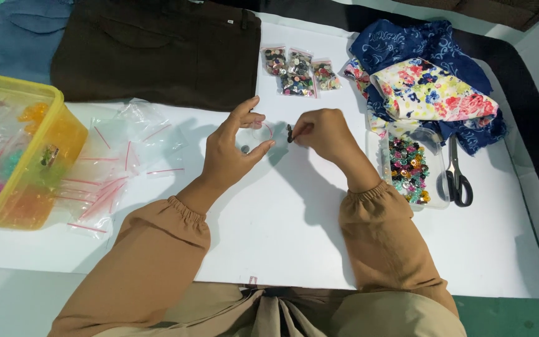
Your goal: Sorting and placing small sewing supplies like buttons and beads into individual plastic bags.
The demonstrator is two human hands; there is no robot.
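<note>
My left hand holds a small clear zip bag open by its mouth, thumb and fingers pinching the plastic; a dark button lies inside it. Just to the right, my right hand pinches a small dark button at its fingertips, close to the bag's mouth. Both hands hover over the white table sheet.
A clear box of colourful buttons sits right of my right hand, black scissors beside it. Floral and blue cloths lie behind. Three filled button bags, dark brown trousers, empty zip bags, a yellow tub.
</note>
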